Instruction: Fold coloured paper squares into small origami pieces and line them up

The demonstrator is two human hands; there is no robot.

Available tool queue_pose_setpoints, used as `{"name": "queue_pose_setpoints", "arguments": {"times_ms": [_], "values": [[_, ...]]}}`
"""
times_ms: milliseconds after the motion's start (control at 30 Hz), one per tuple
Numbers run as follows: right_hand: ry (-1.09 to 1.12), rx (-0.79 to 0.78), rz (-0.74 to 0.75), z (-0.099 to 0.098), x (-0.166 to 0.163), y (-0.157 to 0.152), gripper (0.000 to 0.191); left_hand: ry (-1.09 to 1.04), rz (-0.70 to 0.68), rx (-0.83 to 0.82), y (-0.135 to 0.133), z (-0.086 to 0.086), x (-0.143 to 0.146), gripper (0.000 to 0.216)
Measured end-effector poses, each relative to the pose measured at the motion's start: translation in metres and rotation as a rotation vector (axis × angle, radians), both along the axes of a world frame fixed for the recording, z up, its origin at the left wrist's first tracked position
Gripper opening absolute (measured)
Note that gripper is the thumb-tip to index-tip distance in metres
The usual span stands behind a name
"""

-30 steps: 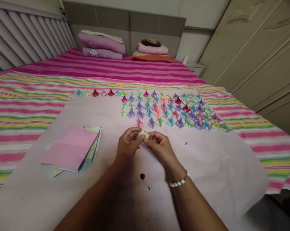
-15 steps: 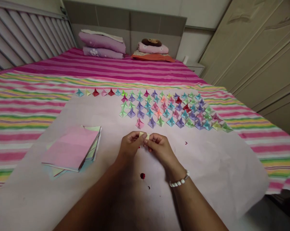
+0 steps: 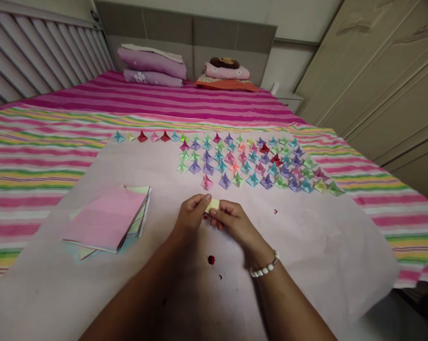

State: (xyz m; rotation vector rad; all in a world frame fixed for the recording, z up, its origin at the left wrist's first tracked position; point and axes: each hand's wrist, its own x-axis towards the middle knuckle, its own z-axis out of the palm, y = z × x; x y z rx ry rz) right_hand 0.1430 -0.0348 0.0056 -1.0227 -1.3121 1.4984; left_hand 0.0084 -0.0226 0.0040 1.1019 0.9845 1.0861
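Note:
My left hand (image 3: 191, 214) and my right hand (image 3: 231, 219) meet above a pale sheet (image 3: 306, 237) spread on the bed. Both pinch a small folded piece of pale yellow paper (image 3: 213, 204) between thumbs and fingertips. A white bead bracelet (image 3: 264, 269) sits on my right wrist. Just beyond the hands lie rows of several small folded paper shapes (image 3: 249, 163) in many colours, the nearest a pink one (image 3: 206, 182). A stack of coloured paper squares (image 3: 107, 220), pink on top, lies to the left of my left hand.
A striped pink, green and yellow bedspread (image 3: 39, 156) covers the bed. Purple pillows (image 3: 151, 66) and a pink and orange bundle (image 3: 228, 76) rest at the headboard. Wardrobe doors (image 3: 384, 80) stand at the right. Small red scraps (image 3: 211, 259) lie on the sheet near my wrists.
The hands have kept working the yellow paper; it was folded smaller between the fingertips and the right hand shifted slightly left toward the left hand.

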Motion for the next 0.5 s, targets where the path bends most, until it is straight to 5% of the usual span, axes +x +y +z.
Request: {"name": "queue_pose_setpoints", "arguments": {"times_ms": [133,500], "values": [[0.032,0.000,0.001,-0.0008,-0.0011,0.0003,0.030,-0.073,-0.017,-0.037,0.0019,-0.0014,0.0002,0.040],[0.039,0.007,-0.118,-0.0025,0.0040,0.0037,0.031,0.163,0.102,0.031,0.0047,0.0034,-0.0057,0.037]]}}
